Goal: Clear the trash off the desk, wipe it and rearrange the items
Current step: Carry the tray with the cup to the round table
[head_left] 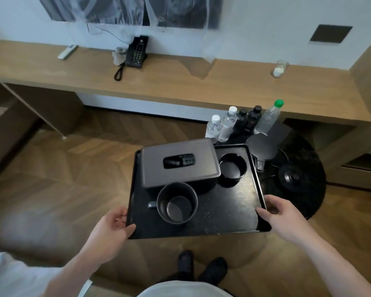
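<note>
Soft, even indoor light; faint sheen on the black tray [223, 211]. Wide-angle bending curves the tabletop [180, 82] edges. Slight blur throughout, strongest at corners.

Bare desk [163, 82] stretch between telephone [137, 52] and glass [279, 68].

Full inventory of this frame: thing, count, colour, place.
tray: 1, black, held over floor
tissue box: 1, grey, on tray, far left
mug: 1, black, on tray, near side
ashtray: 1, black, on tray, far right
bottles: 5, three clear, two black, on round table
round table: 1, black, right
phone: 1, black, on desk
remote: 1, white, desk left
glass: 1, clear, desk right
desk: 1, wood, along wall
left hand: grips tray's left edge
right hand: grips tray's right edge
</note>
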### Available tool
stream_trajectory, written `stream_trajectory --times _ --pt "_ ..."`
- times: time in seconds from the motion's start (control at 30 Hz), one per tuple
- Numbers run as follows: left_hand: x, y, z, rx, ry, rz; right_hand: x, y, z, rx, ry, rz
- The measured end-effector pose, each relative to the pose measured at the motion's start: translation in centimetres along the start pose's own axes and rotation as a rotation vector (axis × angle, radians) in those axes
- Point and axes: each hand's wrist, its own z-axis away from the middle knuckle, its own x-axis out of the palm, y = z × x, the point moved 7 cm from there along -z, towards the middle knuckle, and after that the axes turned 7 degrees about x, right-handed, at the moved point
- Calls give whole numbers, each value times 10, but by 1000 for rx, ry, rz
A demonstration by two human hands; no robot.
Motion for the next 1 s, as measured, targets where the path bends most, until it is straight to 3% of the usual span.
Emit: stream_trajectory --times 0.53,1.0 --pt "137 -57 45 -35 -135 14 -16 144 37 137 -110 -14" --pt "312 -57 34 -157 -89 38 -86 274 -59 177 -220 142"
